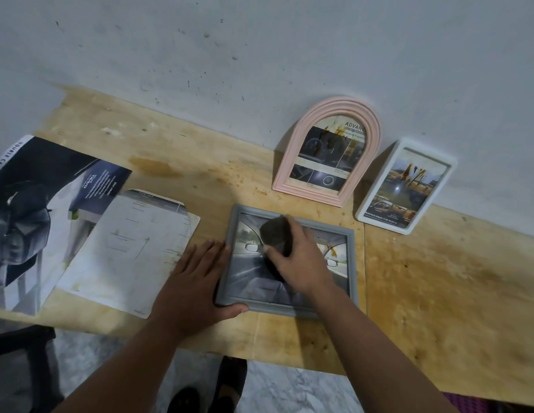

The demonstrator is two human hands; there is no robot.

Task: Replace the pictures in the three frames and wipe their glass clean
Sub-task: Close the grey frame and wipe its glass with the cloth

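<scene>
Fingers [285,231] of your right hand [301,260] curl around a dark cloth [274,234], bunched into a wad and pressed onto the glass of the grey frame [350,263]. That frame lies flat on the counter [438,278], directly in front of you, with a picture of a car interior showing under the glass.

Your left hand [191,287] lies flat with its fingers [206,251] straight, running along the frame's left edge, while the thumb hooks under the near left corner; it holds nothing.

Beyond the grey frame, a pink arched frame [292,162] stands upright and leans against the wall [259,55], with a printed page inside and yellowish smears on its glass. Just to its right a white frame [450,165] with rounded corners leans against the same wall, also showing a print and yellowish streaks.

To your left on the counter lies a loose sheet [131,248], mostly white with faint diagrams, overlapping a larger dark brochure [30,210] that reaches the left edge of the view.

Below the counter's near edge you can see a marbled floor [289,391] and dark footwear [182,400].
</scene>
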